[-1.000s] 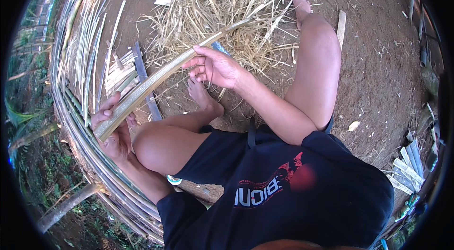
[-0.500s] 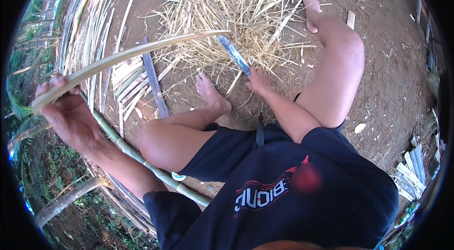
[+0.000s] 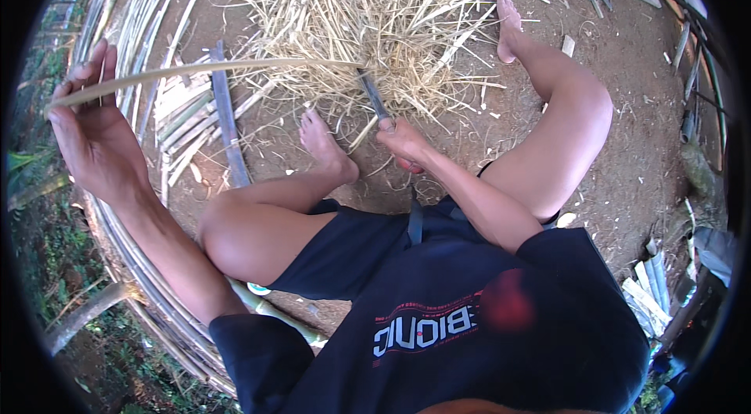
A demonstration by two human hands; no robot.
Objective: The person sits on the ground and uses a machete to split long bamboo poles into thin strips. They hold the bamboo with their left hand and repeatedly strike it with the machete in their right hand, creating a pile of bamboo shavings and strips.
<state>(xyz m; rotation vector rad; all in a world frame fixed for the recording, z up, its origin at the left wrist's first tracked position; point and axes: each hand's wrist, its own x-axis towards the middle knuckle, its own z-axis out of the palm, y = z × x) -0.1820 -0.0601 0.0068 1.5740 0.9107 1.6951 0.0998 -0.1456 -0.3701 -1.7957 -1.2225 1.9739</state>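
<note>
change since the earlier frame: the left hand (image 3: pixel 94 136) has been carried further out to the left, and the bamboo strip (image 3: pixel 211 70) now lies nearly level instead of slanting up to the right; the right hand (image 3: pixel 403 144) has stayed low by the knife.
left hand: raised at the left edge, palm turned toward the camera, fingers spread upward; the near end of the bamboo strip is pinched at its fingertips.
bamboo strip: one, long, pale and thin, held in the air; it runs from the left hand rightward across the split bamboo slats (image 3: pixel 176 105) to the edge of the shavings pile (image 3: pixel 383 15).
split bamboo slats: a bundle lying on the dirt ground (image 3: pixel 626 101) beside the left foot (image 3: pixel 325 144); the number cannot be counted.
dark flat slat: one (image 3: pixel 227 124), laid along the bundle, pointing away from the person.
shavings pile: one heap of pale straw-like bamboo shavings, ahead of both feet.
knife: one, blade (image 3: pixel 374 97) pointing into the shavings pile, its handle hidden in the fist.
right hand: clenched around the knife handle, resting low between the legs.
feet: two, bare; the right foot (image 3: pixel 508 27) touches the right side of the pile.
containers: none seen.
</note>
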